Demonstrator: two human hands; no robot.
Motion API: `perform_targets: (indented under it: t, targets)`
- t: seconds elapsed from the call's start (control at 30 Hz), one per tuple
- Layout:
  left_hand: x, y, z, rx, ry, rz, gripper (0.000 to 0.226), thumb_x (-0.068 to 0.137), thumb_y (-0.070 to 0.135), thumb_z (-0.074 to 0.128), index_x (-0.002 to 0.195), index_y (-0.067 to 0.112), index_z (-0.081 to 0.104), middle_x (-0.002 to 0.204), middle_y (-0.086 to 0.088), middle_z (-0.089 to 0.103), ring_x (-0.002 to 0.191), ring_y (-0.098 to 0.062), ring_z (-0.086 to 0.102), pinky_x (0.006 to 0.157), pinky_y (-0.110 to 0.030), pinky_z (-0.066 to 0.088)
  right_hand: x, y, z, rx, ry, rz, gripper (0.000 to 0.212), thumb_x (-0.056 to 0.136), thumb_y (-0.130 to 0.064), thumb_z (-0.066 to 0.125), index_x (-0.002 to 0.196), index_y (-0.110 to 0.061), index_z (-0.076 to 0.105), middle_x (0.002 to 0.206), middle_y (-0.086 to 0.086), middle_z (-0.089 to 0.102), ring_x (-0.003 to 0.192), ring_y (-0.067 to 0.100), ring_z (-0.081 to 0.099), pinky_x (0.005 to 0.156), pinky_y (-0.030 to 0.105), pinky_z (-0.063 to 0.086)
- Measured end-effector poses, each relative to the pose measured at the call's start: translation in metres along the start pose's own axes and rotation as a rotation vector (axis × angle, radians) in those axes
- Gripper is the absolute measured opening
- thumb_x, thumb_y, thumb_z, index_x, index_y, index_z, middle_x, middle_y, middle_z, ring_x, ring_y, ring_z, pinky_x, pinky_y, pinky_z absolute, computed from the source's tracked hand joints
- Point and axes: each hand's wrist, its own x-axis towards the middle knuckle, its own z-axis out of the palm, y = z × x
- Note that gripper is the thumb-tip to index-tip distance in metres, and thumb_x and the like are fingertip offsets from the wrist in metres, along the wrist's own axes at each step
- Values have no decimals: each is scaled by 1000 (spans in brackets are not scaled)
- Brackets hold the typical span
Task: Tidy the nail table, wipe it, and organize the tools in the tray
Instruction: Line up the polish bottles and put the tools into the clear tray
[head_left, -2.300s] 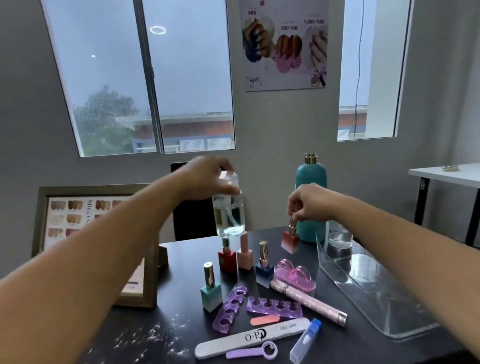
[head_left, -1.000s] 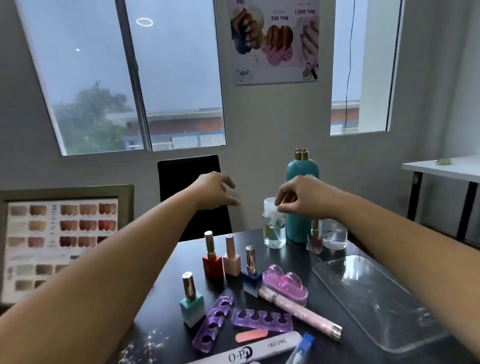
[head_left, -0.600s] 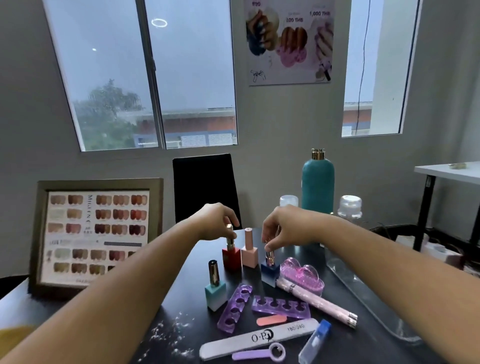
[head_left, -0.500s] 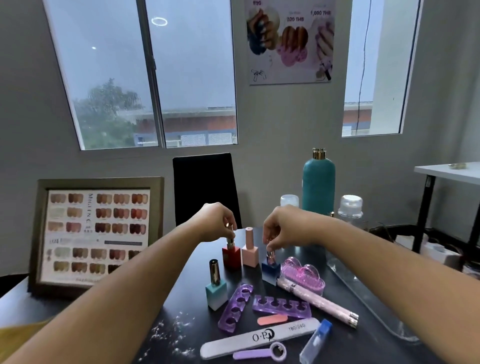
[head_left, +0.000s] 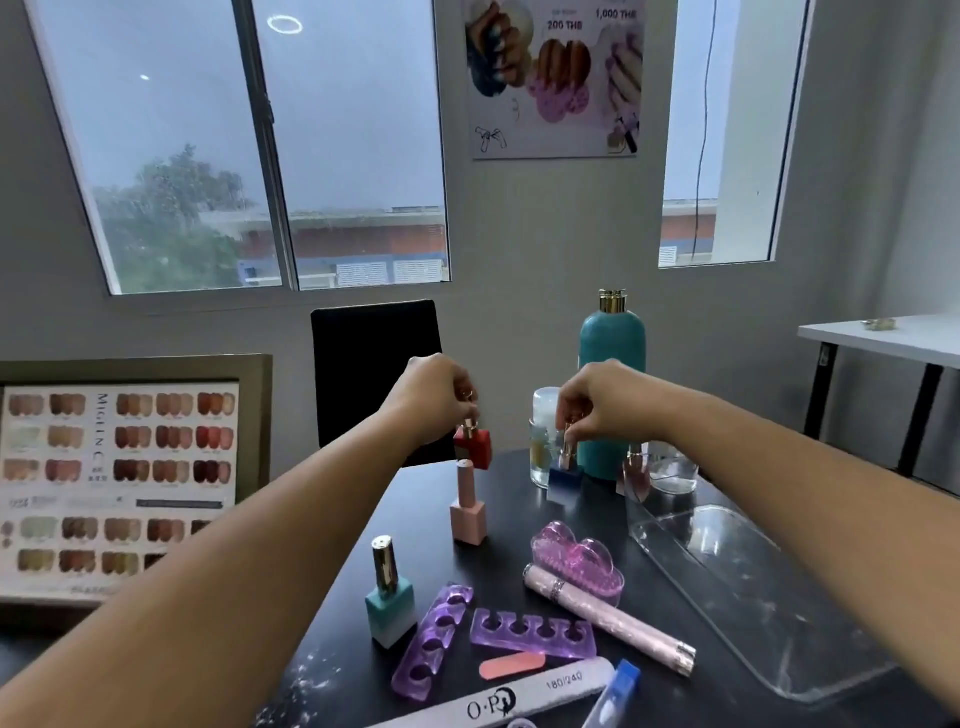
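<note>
– Head view: what do the two hands have?

– The left hand (head_left: 436, 400) pinches the gold cap of the red polish bottle (head_left: 474, 448). Its fingers are narrowed round the cap, and the bottle hangs clear of the surface (head_left: 519, 519), above the pink polish bottle (head_left: 469, 514). The right hand (head_left: 602, 405) pinches the cap of the blue polish bottle (head_left: 565, 475) at the far side, just in front of the clear pump bottle (head_left: 543, 441).

– How will those bottles handle?

– By the look of them they are small, stiff, smooth glass, heavy for their size and breakable if dropped. Hung by the cap, everything depends on the thread being tight. I would sooner take the square body by its flat sides, or support the base, for the trip to the clear tray (head_left: 753, 597) lying on the right of the surface.

– What can't you make out?

– Both caps are mostly buried under the fingers, so the exact hold is hard to read. I cannot tell whether the blue polish bottle stands on the surface or hangs just off it. A pinkish bottle (head_left: 636, 473) at the tray's far lip is blurred. The nail file (head_left: 498, 699) is cut off by the bottom edge.
</note>
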Motion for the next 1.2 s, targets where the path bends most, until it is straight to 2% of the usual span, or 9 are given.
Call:
perform_targets:
  t: [0.13,0.27,0.4,0.57,0.73,0.83,0.93,1.07,1.2]
  targets:
    - [10,22,19,-13,-45,73,18,72,23,78,84,12,73,74,4,62,72,-10,56,67,-19,40,2,21,-4,-46,7,55,16,77,-17,76,92,-13,73,89,-1,70,85,13,64,80,25,53]
    - [17,40,41,-8,-130,118,22,71,28,79,85,13,73,75,4,62,71,-8,53,66,-19,40,7,35,-2,-89,2,87,15,78,-16,76,91,-12,72,87,-2,69,82,13,64,76,23,51]
    - [22,50,62,10,-191,128,24,71,31,79,84,13,72,76,5,62,63,-4,49,61,-18,40,10,45,5,-126,-18,119,12,79,-14,74,90,-12,72,86,-2,67,82,15,64,76,27,53]
    - [26,54,74,42,-211,132,20,71,29,79,82,13,73,72,5,62,59,-5,52,57,-18,42,11,51,14,-148,3,108,11,81,-11,71,91,-14,71,81,-7,61,79,13,62,59,13,41]
    - [26,51,76,53,-193,122,23,70,30,79,84,13,71,76,3,61,61,-7,52,52,-15,38,12,52,13,-143,18,96,9,80,-11,72,89,-14,71,71,-13,55,70,8,57,60,15,42]
    - [24,51,67,54,-194,112,27,68,32,80,87,15,69,86,-1,64,71,-13,58,59,-19,45,9,52,8,-142,41,84,12,80,-13,72,92,-14,70,75,-12,56,74,9,59,67,19,45]
    - [22,51,43,24,-166,124,28,68,27,81,89,12,70,89,-4,69,80,-15,62,75,-25,51,4,49,2,-133,90,70,14,81,-15,71,96,-14,69,87,-5,63,80,11,62,73,21,51]
    - [9,44,0,-24,-100,100,23,68,25,81,84,13,70,79,2,69,74,-9,64,73,-18,49,-4,30,-5,-67,145,16,15,82,-17,70,97,-15,70,85,-7,64,79,5,61,67,10,43]
    - [-16,24,-33,-79,-66,35,23,67,26,82,83,14,71,76,3,70,72,-5,65,71,-15,51,-8,-4,-2,58,164,-69,15,81,-20,73,95,-17,72,87,-8,68,81,4,64,70,10,50]
